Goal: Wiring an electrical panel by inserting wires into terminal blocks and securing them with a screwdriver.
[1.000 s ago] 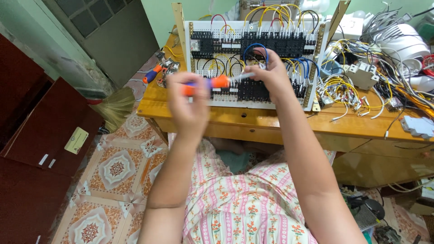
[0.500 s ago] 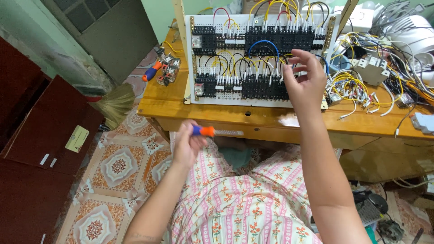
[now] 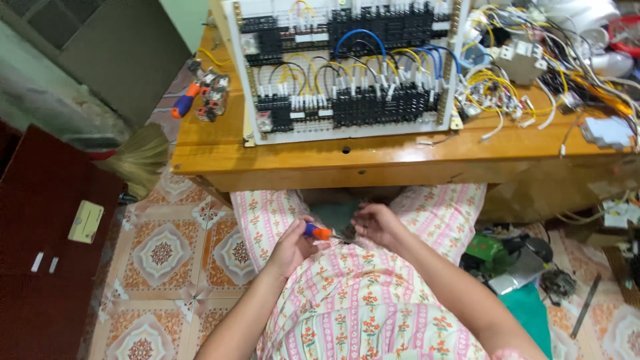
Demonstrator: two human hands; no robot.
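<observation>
Below the wooden tabletop point(image 3: 373, 157) edge, over the lap, the left hand point(image 3: 291, 245) is wrapped around a screwdriver point(image 3: 319, 232) lying nearly level, tip toward the right hand point(image 3: 377, 225), whose fingers curl loosely at its tip. Above stands the white wiring panel point(image 3: 347, 73); tangled wires point(image 3: 527, 87) lie right of it.

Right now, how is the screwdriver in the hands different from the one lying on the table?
The held screwdriver is down over the lap, gripped by the left hand, with the right hand at its tip. The table screwdriver lies untouched near the table's left edge. Both have orange-and-blue handles.
</observation>
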